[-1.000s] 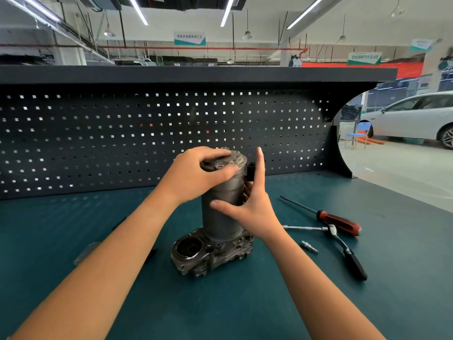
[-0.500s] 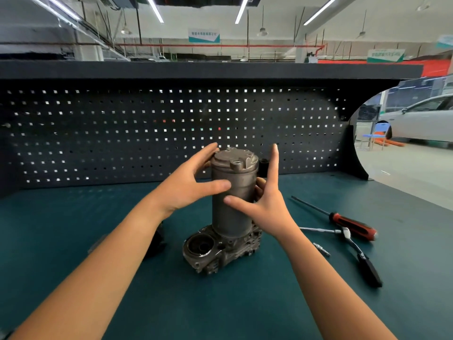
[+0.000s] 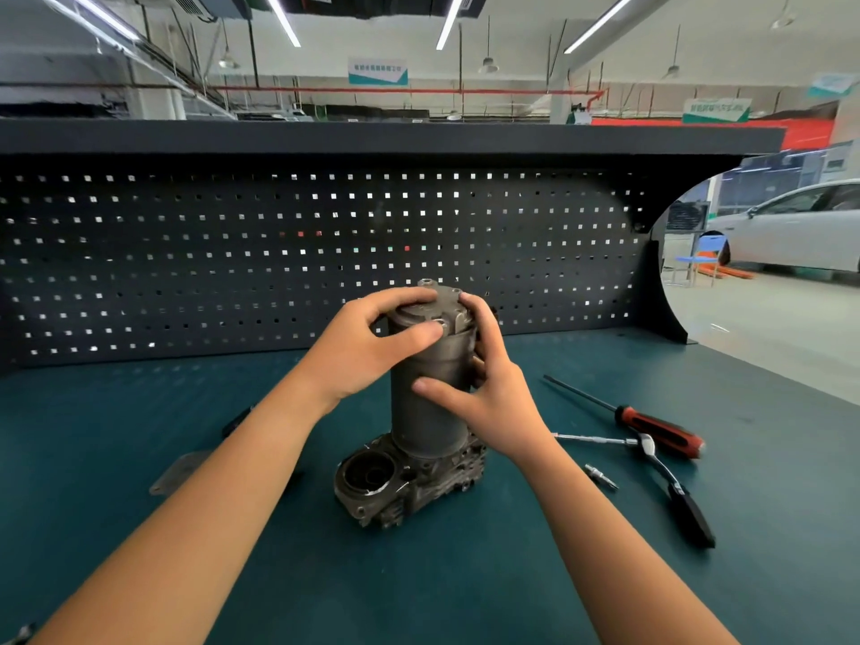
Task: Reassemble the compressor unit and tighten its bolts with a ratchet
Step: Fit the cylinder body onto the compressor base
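The grey metal compressor unit (image 3: 426, 412) stands upright on the green bench mat, its cylinder rising from a cast base with a round opening at the front left. On the cylinder's top sits a metal end cap (image 3: 430, 307), slightly askew. My left hand (image 3: 367, 349) grips the cap from the left, fingers curled over its top and thumb on its front edge. My right hand (image 3: 484, 388) wraps the cylinder's right side, its thumb across the front and fingertips at the cap's rim. The ratchet (image 3: 670, 481) lies on the mat to the right.
A red-handled screwdriver (image 3: 651, 428) lies right of the unit beside an extension bar (image 3: 591, 439) and a loose bolt (image 3: 601, 477). A flat metal plate (image 3: 179, 472) lies to the left under my forearm. A dark pegboard (image 3: 232, 253) walls the bench's back.
My left hand rose from the cylinder's side onto the end cap and curled over it. My right hand's straight fingers bent in against the cap's rim.
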A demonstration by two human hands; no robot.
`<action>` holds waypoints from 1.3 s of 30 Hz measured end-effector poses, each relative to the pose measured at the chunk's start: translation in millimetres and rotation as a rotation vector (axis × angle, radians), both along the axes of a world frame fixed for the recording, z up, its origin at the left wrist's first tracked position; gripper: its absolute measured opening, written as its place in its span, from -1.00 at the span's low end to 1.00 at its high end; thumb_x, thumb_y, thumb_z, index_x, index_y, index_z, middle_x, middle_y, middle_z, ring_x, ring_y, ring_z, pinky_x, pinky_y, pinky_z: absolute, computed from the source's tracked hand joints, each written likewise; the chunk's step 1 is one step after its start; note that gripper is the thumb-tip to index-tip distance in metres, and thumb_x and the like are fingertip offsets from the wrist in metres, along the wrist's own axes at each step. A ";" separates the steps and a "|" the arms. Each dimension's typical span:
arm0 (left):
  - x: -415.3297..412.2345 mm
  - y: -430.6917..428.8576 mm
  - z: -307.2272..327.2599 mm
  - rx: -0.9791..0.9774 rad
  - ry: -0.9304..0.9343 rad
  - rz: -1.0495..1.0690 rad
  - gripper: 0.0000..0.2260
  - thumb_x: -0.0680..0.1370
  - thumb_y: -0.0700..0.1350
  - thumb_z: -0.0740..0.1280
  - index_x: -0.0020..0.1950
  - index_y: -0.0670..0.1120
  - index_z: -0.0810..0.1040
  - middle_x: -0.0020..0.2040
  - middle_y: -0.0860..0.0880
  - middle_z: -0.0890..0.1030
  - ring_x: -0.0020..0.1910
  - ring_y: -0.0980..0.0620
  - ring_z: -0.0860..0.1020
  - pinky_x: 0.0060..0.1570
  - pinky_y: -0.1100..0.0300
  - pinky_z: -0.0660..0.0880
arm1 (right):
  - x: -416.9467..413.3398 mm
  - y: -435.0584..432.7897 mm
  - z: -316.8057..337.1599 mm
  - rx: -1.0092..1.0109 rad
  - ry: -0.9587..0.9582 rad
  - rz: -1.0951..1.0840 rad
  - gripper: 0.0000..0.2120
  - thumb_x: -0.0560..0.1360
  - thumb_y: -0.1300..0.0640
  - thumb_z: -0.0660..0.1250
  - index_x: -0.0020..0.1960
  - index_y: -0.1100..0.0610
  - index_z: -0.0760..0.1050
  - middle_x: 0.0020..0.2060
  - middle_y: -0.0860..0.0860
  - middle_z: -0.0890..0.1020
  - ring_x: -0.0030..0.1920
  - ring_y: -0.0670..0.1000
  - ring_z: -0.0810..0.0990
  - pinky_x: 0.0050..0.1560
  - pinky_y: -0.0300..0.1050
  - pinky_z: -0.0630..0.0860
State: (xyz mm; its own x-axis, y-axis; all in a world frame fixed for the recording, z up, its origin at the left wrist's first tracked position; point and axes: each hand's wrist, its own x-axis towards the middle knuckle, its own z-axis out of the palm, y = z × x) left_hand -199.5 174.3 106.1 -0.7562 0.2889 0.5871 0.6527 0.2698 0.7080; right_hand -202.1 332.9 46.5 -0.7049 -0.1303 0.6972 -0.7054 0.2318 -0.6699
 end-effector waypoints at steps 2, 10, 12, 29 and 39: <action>-0.4 -0.9 3.0 -0.024 -0.001 0.007 -0.73 0.31 0.05 0.41 0.00 0.23 0.57 0.06 0.24 0.59 0.10 0.31 0.53 0.12 0.33 0.45 | -1.3 0.7 -0.5 -0.008 -0.003 -0.005 -0.20 0.33 0.12 0.54 0.27 -0.46 0.16 0.07 -0.44 0.53 0.09 -0.19 0.59 0.14 -0.15 0.53; 2.9 14.9 15.7 -0.324 0.171 0.269 -0.65 0.29 0.24 0.32 0.03 0.18 0.53 0.47 0.15 0.20 0.44 0.21 0.16 0.28 0.25 0.21 | -2.4 4.0 4.2 -0.025 -0.018 -0.053 -0.23 0.21 0.04 0.60 0.18 -0.45 0.25 0.05 -0.36 0.56 0.05 -0.20 0.58 0.08 -0.13 0.54; 0.9 23.0 14.0 -0.523 0.283 0.338 -0.49 0.34 0.28 0.34 0.23 0.11 0.49 0.52 0.05 0.18 0.48 0.12 0.14 0.40 0.04 0.19 | -1.6 3.6 4.1 -0.026 -0.017 -0.049 -0.25 0.20 0.02 0.59 0.17 -0.45 0.25 0.04 -0.41 0.54 0.07 -0.20 0.57 0.14 -0.08 0.52; -3.2 24.7 -6.5 -0.382 0.576 0.380 -0.55 0.39 0.07 0.35 0.21 -0.10 0.57 0.25 -0.02 0.54 0.30 -0.01 0.43 0.23 0.14 0.35 | -0.4 2.0 3.4 -0.021 -0.007 -0.039 -0.25 0.27 0.02 0.56 0.26 -0.38 0.22 0.08 -0.26 0.58 0.09 -0.15 0.59 0.15 -0.03 0.53; 3.8 15.8 -8.5 0.394 -0.499 0.002 -0.62 0.58 0.23 0.02 0.15 0.12 0.54 0.08 0.10 0.64 0.15 0.08 0.52 0.09 0.09 0.42 | 2.1 0.4 4.5 -0.011 -0.029 -0.041 -0.26 0.25 0.09 0.58 0.18 -0.40 0.23 0.07 -0.20 0.60 0.04 -0.16 0.61 0.15 -0.01 0.54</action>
State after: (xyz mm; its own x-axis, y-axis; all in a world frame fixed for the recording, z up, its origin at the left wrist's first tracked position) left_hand -195.7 190.1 97.6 -0.9664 0.1215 0.2263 0.2188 -0.0724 0.9731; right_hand -200.0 333.3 51.0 -0.7297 -0.0929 0.6774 -0.6753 0.2529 -0.6928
